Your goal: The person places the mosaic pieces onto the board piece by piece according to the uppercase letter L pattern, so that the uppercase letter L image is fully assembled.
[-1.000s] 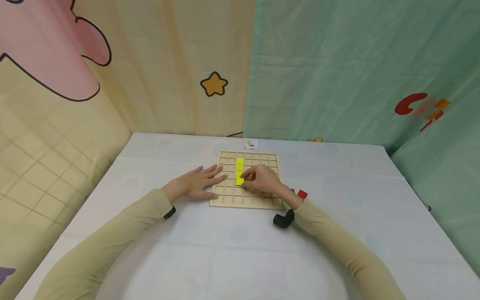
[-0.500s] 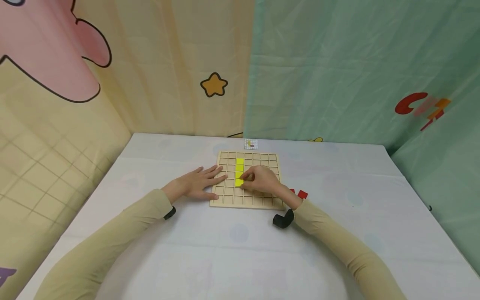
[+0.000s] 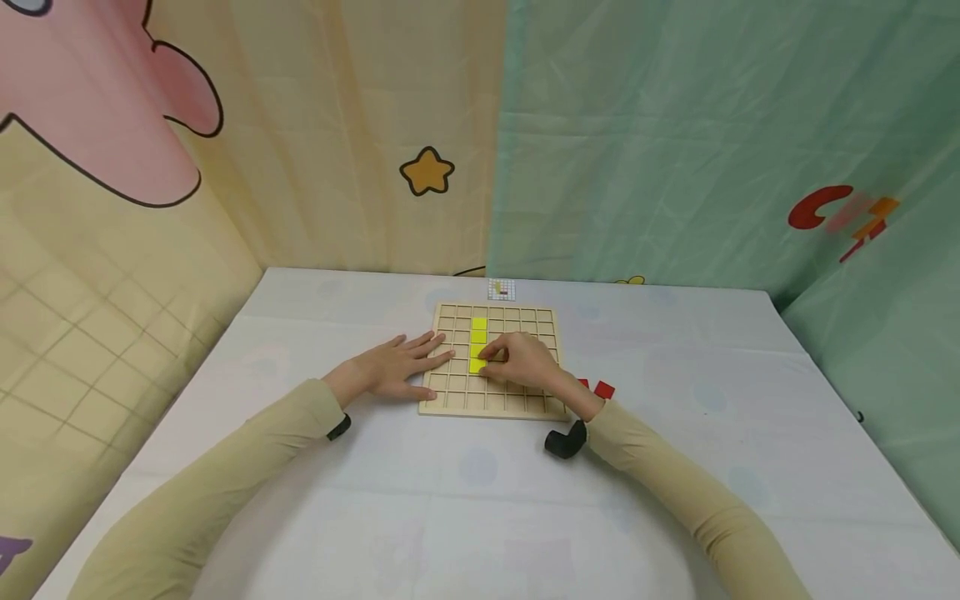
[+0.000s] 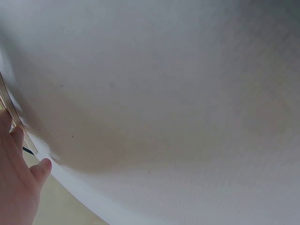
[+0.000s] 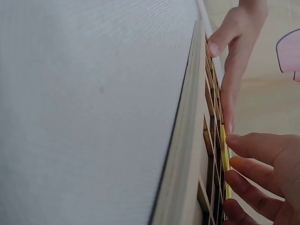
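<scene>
A square wooden grid board (image 3: 457,403) lies on the table. Several yellow square tiles (image 3: 478,337) form one column of its cells, left of centre. My right hand (image 3: 525,361) bends over the board, thumb and fingertips on the nearest yellow tile (image 3: 476,366) of the column. In the right wrist view those fingertips meet the yellow strip (image 5: 224,143) of tile at the grid's surface. My left hand (image 3: 393,365) lies flat, fingers spread over the board's left edge. The left wrist view catches only part of that hand (image 4: 18,173) beside the board's edge.
Red tiles (image 3: 604,390) lie on the table just right of the board, partly behind my right wrist. A small card (image 3: 502,289) printed with a coloured grid lies beyond the board's far edge. Curtains (image 3: 637,150) hang behind the table.
The nearest yellow tile, a little askew at first, now sits in line with the column under my right fingertips. My left hand has stayed in place.
</scene>
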Action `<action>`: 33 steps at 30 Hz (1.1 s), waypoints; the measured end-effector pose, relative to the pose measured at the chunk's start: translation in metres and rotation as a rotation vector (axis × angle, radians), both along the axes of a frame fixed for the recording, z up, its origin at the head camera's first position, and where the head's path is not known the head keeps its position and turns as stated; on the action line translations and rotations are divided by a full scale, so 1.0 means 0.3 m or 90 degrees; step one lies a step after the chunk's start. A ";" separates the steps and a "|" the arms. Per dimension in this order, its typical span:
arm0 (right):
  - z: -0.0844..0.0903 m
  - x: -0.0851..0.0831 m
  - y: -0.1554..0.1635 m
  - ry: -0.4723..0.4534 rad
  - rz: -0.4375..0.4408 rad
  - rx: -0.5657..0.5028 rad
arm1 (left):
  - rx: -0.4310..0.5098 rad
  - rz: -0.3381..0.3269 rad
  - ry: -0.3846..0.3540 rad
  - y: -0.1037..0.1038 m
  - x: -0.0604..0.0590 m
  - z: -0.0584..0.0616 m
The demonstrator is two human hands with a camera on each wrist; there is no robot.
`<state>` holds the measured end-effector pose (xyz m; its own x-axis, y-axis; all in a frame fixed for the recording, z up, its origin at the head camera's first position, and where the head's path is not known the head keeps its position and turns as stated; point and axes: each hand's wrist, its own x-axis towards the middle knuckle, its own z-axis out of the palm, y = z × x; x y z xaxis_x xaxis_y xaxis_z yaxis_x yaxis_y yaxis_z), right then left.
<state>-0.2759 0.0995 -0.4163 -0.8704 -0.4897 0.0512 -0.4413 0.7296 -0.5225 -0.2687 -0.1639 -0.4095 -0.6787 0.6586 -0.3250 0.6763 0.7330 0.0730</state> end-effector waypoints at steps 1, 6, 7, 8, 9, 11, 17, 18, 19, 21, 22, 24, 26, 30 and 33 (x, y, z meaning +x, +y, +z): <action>0.001 0.001 0.000 0.000 -0.002 0.000 | 0.000 -0.001 0.002 0.000 0.000 -0.001; 0.018 0.007 0.008 -0.005 -0.020 -0.009 | 0.001 -0.004 0.003 0.000 0.001 0.000; 0.023 0.008 0.011 -0.004 -0.026 -0.013 | 0.001 -0.004 0.004 0.001 0.001 0.000; 0.028 0.008 0.016 -0.002 -0.032 -0.016 | 0.002 -0.003 0.004 0.001 0.000 0.001; 0.034 0.009 0.021 0.001 -0.037 -0.020 | 0.002 -0.002 0.004 0.002 0.000 0.002; 0.047 0.009 0.033 0.011 -0.046 -0.026 | 0.001 -0.001 0.007 0.003 0.000 0.003; 0.086 0.017 0.088 0.032 -0.050 -0.051 | -0.009 0.001 0.004 0.005 0.004 0.008; 0.091 0.019 0.099 0.031 -0.052 -0.055 | -0.007 -0.001 0.004 0.005 0.006 0.011; 0.095 0.020 0.110 0.031 -0.055 -0.058 | -0.005 -0.002 0.004 0.004 0.008 0.012; 0.101 0.023 0.133 0.031 -0.063 -0.061 | -0.002 -0.004 0.005 0.004 0.012 0.015; 0.103 0.024 0.145 0.033 -0.067 -0.060 | 0.001 -0.006 0.005 0.004 0.014 0.016; 0.107 0.025 0.171 0.034 -0.073 -0.057 | 0.005 -0.006 0.004 0.004 0.015 0.018; 0.111 0.025 0.198 0.039 -0.076 -0.051 | 0.001 -0.005 0.003 0.005 0.014 0.018; 0.124 0.029 0.257 0.053 -0.066 -0.036 | -0.002 -0.003 0.002 0.005 0.011 0.016; 0.132 0.035 0.302 0.064 -0.060 -0.023 | -0.006 0.000 0.001 0.006 0.010 0.014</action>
